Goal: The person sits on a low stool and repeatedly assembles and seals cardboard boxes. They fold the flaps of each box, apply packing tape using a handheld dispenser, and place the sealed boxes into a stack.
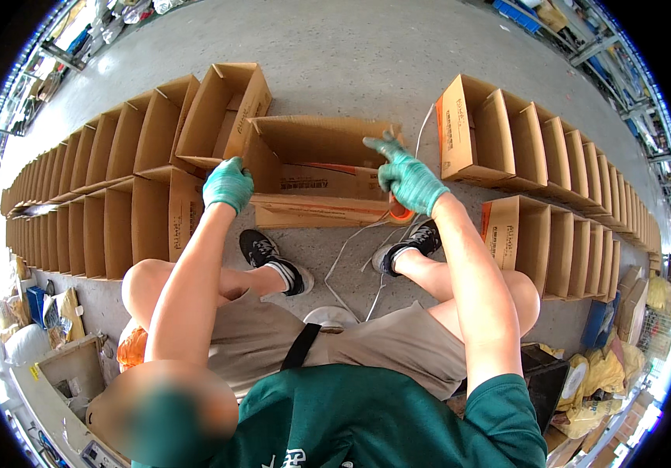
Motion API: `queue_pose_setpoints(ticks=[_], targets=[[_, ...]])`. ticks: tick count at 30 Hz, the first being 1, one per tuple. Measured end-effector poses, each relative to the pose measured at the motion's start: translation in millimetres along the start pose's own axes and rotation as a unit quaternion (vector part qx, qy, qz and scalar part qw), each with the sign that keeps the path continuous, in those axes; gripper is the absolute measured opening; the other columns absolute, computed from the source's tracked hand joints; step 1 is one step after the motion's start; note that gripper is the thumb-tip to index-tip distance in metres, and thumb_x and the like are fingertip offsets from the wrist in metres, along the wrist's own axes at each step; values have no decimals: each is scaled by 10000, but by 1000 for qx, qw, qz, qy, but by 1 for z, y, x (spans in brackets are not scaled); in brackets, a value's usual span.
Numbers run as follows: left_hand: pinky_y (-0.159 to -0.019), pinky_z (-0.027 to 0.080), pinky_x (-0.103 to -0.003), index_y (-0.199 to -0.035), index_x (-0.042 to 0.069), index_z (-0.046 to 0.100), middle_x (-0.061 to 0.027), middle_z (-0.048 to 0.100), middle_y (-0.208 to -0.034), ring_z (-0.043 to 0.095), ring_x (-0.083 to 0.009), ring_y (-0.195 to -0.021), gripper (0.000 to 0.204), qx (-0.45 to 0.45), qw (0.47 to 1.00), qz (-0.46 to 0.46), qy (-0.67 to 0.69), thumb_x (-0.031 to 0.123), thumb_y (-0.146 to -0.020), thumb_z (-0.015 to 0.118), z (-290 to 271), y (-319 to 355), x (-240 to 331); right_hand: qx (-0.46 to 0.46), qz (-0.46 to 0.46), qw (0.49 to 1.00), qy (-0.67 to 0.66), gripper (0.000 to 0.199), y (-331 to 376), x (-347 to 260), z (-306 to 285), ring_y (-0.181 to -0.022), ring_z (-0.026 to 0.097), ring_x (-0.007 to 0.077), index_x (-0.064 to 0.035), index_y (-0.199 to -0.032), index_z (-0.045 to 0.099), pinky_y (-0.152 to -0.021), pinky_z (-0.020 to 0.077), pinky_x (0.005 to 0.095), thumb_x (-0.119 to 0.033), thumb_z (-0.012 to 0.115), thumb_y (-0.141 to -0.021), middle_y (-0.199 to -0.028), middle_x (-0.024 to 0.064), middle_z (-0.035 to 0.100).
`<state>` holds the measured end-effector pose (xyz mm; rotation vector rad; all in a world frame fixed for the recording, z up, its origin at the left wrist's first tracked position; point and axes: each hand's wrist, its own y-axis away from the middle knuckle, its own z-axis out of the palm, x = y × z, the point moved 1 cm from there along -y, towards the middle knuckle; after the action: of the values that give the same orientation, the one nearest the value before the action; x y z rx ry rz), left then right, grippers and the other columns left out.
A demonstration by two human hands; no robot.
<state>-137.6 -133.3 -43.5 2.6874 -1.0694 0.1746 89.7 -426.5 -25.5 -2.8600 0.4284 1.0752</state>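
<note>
In front of me stands an open-topped cardboard box [269, 165], and orange print shows inside it. My left hand [228, 186], in a green work glove, is closed on the box's left edge, close to the neighbouring box [222, 117]. At the right end of the box is my right hand [412, 181], gloved the same way, with its fingers spread and one fingertip blurred near the upper rim. Just below that hand an orange ring-shaped thing [402, 212] shows; whether the hand touches it I cannot tell.
Long rows of open cardboard boxes [121, 140] curve off to the left, and similar rows [538, 148] to the right. White strapping [335, 273] lies loose on the grey floor between my shoes [273, 261]. A bin [62, 382] stands at the lower left, yellow bags [597, 382] at the lower right.
</note>
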Motion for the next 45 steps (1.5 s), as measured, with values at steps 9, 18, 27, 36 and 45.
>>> queue_pose_setpoints(ticks=[9,18,27,36,45], targets=[[-1061,431,-425,-1339,78,573,-202,585,-1327,557,-352,-1237,661,-289,945,155,6,554,-885,632,3,-13,44,45,146,988,35,445,-3,46,45,-1379,390,355,-164,-1253,651,-1159,358,414,-224,763,-826,-1533,107,400],[-1022,466,-401,-1129,41,685,-160,689,-1176,639,-305,-1069,656,-310,942,127,-38,601,-789,717,-10,-35,37,34,186,965,-183,397,7,94,57,-1407,384,280,-138,-1286,635,-1145,346,384,-246,688,-907,-1468,123,490],[-1080,451,-418,-1562,128,164,-186,472,-1427,501,-355,-1296,1202,-12,977,-105,183,464,-662,887,64,-4,34,200,416,744,-482,623,-23,26,22,-1405,396,323,-206,-1412,481,-1100,390,380,-463,705,-889,-1539,176,383],[-1121,364,-362,-1580,180,174,-189,433,-1493,475,-300,-1327,759,32,858,1,512,287,-981,629,95,10,-8,169,212,944,-189,539,-7,69,94,-1526,112,323,-159,-1420,480,-1166,322,363,-44,634,-917,-1651,181,64],[-1136,327,-346,-1577,234,227,-124,402,-1545,420,-283,-1380,587,-10,890,-44,453,192,-1050,480,106,5,-14,182,191,954,-145,565,-5,65,96,-1508,165,320,-127,-1440,456,-1162,325,377,-94,675,-921,-1629,188,134]])
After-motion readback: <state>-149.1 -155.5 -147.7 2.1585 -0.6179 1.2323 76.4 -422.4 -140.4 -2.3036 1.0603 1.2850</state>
